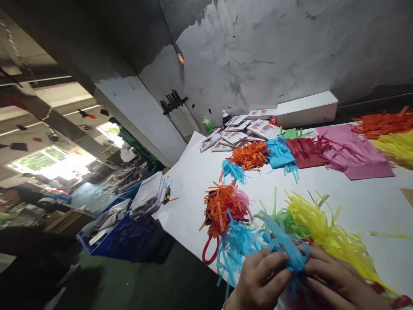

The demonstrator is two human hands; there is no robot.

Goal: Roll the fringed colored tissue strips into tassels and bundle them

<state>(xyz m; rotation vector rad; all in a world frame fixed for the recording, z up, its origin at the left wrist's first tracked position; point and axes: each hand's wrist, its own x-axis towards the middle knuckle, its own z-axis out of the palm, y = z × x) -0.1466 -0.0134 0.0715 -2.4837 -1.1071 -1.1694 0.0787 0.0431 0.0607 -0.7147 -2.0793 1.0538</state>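
Low at the right of the view, both hands work on one blue tissue-paper tassel (288, 242). My left hand (263, 275) is closed, its fingers pinching the tassel's bunched part. From the other side my right hand (335, 277) grips the same bunch with bent fingers. Beside the left hand hangs another blue tassel (240, 241), partly over the table edge. Beyond it lie an orange tassel (222, 204) and a red cord loop (210, 250). A green tassel (287, 221) and a long yellow tassel (329, 232) spread out past the hands.
Along the back of the white table (190, 181) lie fringed sheets, among them a pink one (351, 150) and a dark red one (305, 151). Printed packets (234, 137) and a white box (306, 108) stand by the wall. A blue crate (116, 234) is left of the table.
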